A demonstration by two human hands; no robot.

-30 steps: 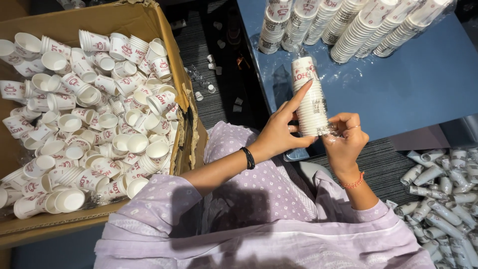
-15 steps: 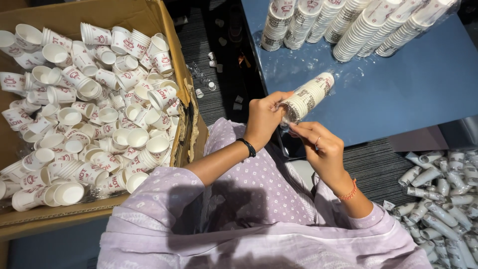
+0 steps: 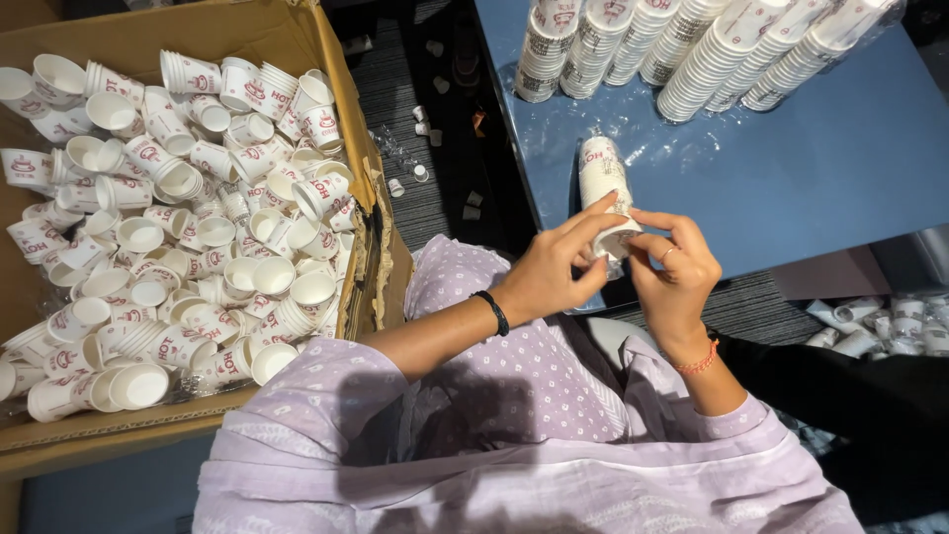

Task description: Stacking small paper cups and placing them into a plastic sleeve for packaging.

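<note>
The person is squaring up a short stack of white paper cups with red print (image 3: 605,193), holding it at its near end with both hands. The left hand (image 3: 554,272) is pinching the bottom cup from nine o'clock, and the right hand (image 3: 672,262) is gripping it from three o'clock, fingers closed on the rim. The stack is lying over the edge of the blue table (image 3: 840,168), its long side running from six to twelve o'clock. I think the next move needs a gentle, even push.
</note>
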